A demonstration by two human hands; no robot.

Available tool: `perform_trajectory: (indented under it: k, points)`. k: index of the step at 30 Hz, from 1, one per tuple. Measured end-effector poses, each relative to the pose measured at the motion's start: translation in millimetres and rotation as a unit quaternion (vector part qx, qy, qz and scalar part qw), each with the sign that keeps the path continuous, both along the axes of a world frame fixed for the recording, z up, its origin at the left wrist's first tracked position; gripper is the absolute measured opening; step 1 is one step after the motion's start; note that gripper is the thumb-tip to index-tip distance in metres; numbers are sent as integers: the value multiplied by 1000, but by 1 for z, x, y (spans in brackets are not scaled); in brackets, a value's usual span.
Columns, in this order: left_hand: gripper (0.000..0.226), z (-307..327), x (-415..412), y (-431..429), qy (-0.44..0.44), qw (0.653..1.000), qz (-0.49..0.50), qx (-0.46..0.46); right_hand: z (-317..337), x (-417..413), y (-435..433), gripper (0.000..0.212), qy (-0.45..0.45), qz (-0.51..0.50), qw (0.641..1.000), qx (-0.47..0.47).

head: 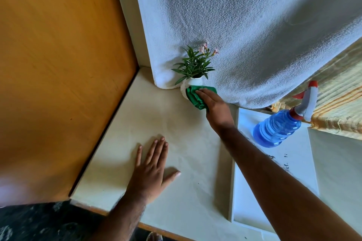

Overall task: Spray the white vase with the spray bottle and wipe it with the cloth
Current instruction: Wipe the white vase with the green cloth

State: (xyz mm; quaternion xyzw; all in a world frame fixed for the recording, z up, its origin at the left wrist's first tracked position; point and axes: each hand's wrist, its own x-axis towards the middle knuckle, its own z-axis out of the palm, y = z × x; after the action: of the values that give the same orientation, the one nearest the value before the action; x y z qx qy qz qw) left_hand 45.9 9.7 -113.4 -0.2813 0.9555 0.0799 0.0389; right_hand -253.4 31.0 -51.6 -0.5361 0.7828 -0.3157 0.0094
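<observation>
A small white vase (191, 82) with green leaves and pale pink flowers stands at the back of the cream table, against a hanging white towel. My right hand (212, 104) presses a bunched green cloth (195, 97) against the vase's front right side; the cloth covers most of the vase's body. My left hand (151, 170) lies flat on the table in front, fingers spread, holding nothing. The blue spray bottle (278, 128) with a white and red trigger head stands to the right on a white tray, apart from both hands.
The white tray (254, 215) takes up the table's right side. A white textured towel (244, 35) hangs behind the vase. An orange wooden panel (58, 64) closes off the left. A striped woven mat (337, 107) lies at the far right. The table's front edge (166, 232) runs near me.
</observation>
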Motion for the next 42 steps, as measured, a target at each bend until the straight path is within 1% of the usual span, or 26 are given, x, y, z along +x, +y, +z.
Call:
perform_trajectory:
  k: [4,7,9,14,18,20,25,30,36,39,42]
  points:
    - [100,-1,0,0,-4,1000,-1,-4,-9,-2,4,60,-7,-5,1000,24]
    - [100,-2,1,0,-3,1000,-1,-3,-12,-2,8,61,-6,1,999,47]
    - [100,-2,1,-1,-6,1000,0,1,-9,0,11,63,1,12,999,44]
    - [101,-3,0,-1,-4,1000,2,7,7,2,3,71,47,43,998,-11]
    - [101,-4,0,-1,-1,1000,1,7,13,4,-11,62,98,92,991,-2]
    - [100,-3,0,-1,-1,1000,0,7,11,5,-12,61,107,96,990,8]
    - [100,-1,0,0,-3,1000,2,6,5,8,-9,62,99,86,991,28]
    - [100,0,0,0,-5,1000,4,3,8,3,-10,63,90,93,991,21]
    - [99,-2,1,0,0,1000,2,9,-3,6,4,60,61,106,990,76]
    - [100,-3,1,0,3,1000,2,7,0,5,3,59,43,90,994,54]
    - [99,-2,1,0,7,1000,4,5,8,10,-7,63,69,107,991,26]
